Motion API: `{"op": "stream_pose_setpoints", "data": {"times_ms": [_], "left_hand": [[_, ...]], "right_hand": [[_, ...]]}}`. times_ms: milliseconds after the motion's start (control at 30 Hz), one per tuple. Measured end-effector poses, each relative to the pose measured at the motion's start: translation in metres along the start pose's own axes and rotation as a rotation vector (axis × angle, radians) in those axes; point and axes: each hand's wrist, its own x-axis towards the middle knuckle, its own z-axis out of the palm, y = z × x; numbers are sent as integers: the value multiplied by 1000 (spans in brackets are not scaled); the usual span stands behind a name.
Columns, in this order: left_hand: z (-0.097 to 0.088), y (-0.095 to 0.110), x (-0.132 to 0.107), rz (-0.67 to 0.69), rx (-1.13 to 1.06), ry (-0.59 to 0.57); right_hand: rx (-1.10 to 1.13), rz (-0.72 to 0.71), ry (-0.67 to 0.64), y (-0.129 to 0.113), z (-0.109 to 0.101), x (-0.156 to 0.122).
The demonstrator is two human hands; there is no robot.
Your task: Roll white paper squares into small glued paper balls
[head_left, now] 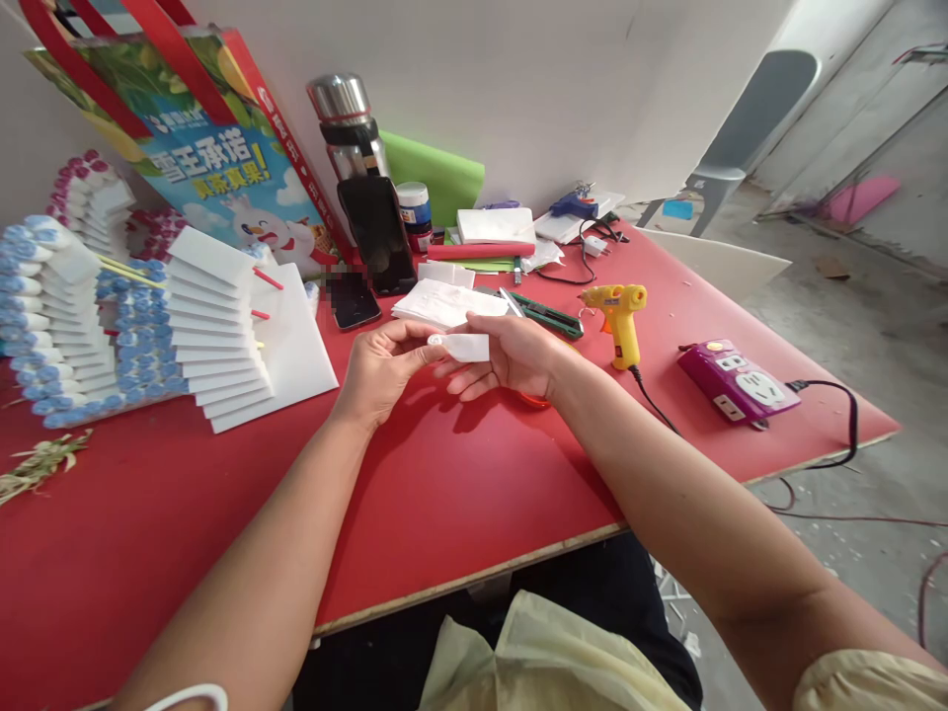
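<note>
My left hand (377, 370) pinches the rolled end of a white paper strip (468, 347) between thumb and fingers, above the red table (474, 474). The strip's flat, unrolled end reaches across to my right hand (518, 355). That hand is turned palm up with its fingers stretched out and apart, and the strip's end lies against it. Just behind both hands is a stack of white paper pieces (444, 301). A green utility knife (546, 316) lies beyond my right hand, and something orange shows partly under the wrist.
A yellow glue gun (620, 321) and a purple power strip (741, 383) with cords are at right. Stepped white card pieces (222, 336) and blue-tipped paper rolls (30, 326) stand at left. Phones (377, 232), a steel flask (345, 118) and a printed bag (214, 148) are behind.
</note>
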Motion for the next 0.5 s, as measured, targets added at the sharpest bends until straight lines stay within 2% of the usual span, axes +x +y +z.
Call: {"op": "stream_pose_setpoints", "data": {"times_ms": [67, 200, 500], "left_hand": [[0, 1, 0, 8, 21, -20], [1, 4, -1, 30, 44, -48], [2, 3, -1, -31, -31, -54]], "right_hand": [[60, 39, -50, 0, -1, 0], [117, 21, -75, 2, 0, -1], [-7, -73, -37, 0, 3, -8]]}}
